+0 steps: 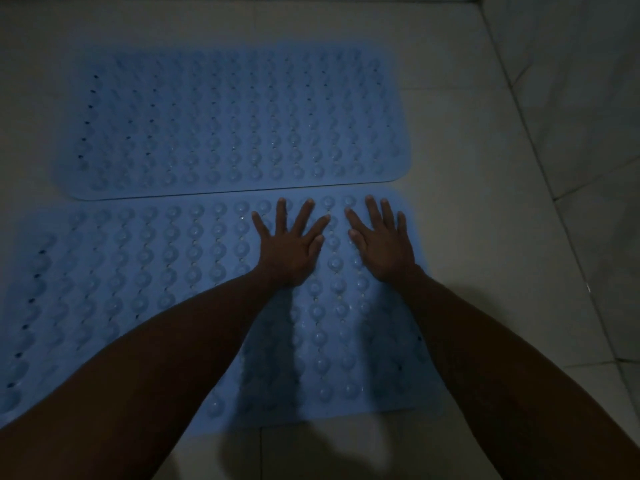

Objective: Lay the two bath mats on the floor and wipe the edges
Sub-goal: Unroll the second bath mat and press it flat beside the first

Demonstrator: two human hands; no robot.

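Note:
Two blue rubber bath mats covered in round suction bumps lie flat on the pale tiled floor, long edges meeting. The far mat [235, 123] sits higher in the head view; the near mat [138, 278] runs below it and off the left edge. My left hand [289, 244] rests palm down on the near mat's upper right part, fingers spread. My right hand [382, 240] lies flat beside it near the mat's right edge, fingers apart. Neither hand holds anything. No cloth is in view.
White floor tiles [485, 209] surround the mats, with grout lines running diagonally at the right. A tiled wall or step [571, 81] rises at the upper right. The light is dim and my arms cast shadows on the near mat.

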